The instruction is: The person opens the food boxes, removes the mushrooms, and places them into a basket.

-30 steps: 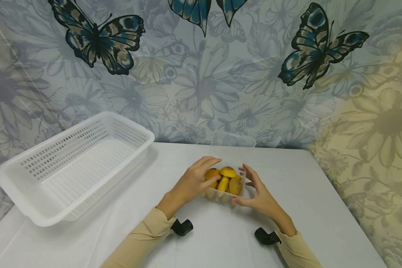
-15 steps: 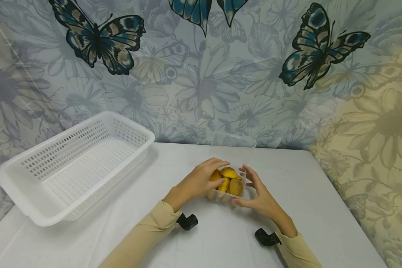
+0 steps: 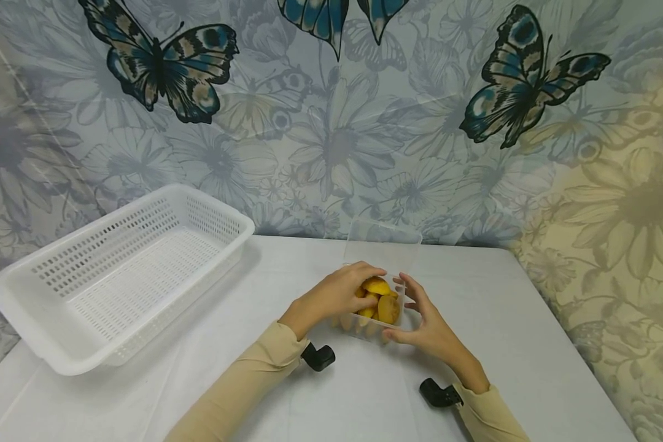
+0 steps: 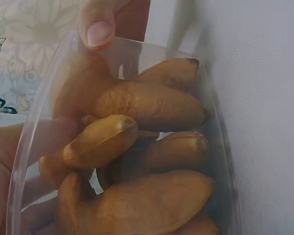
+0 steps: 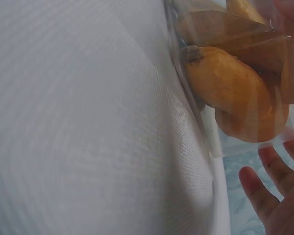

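A clear plastic box of yellow-brown mushrooms stands on the white table. My left hand reaches over its left side, thumb and fingers down among the mushrooms; I cannot tell whether they grip one. Through the box wall in the left wrist view, that hand shows at the left beside several mushrooms. My right hand holds the box's right side, thumb at the front corner, fingers behind. In the right wrist view its fingers are spread close by the box.
A large white perforated basket stands at the left of the table. Behind the box, its clear lid rises upright near the back edge. A cloth with butterflies and flowers hangs behind.
My left hand has moved right and farther over the box, covering the mushrooms on its left side. My right hand has stayed at the box's right side.
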Demonstrator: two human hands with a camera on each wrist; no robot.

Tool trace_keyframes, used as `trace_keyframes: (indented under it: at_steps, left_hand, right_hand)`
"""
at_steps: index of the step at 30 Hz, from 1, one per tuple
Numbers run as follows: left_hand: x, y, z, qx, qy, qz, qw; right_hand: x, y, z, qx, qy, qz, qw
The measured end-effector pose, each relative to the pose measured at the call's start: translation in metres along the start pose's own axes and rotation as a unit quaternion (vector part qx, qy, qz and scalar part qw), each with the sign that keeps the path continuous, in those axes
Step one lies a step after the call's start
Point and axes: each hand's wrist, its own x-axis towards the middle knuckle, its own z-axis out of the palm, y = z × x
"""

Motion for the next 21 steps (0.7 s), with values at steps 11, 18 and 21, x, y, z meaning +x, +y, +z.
trace_keyframes:
  at_steps: [11,18,21]
  left_hand:
    - [0.0022,0.0043,0.0006,0.030,-0.013,-0.032,0.9990]
    - [0.0023,0.0023,-0.0003,-0.008,-0.004,-0.009,0.9999]
    - [0.0013,0.0016,-0.0008,-0.023,0.001,-0.005,0.9997]
  right_hand:
    - [0.0008,-0.0004,0.0005,0.006,0.001,-0.006,1.000]
    - [0.0007,0.0009,0.0006,0.009,0.002,-0.012,1.000]
    - [0.0009,0.0015,0.0008,0.009,0.002,-0.017,1.000]
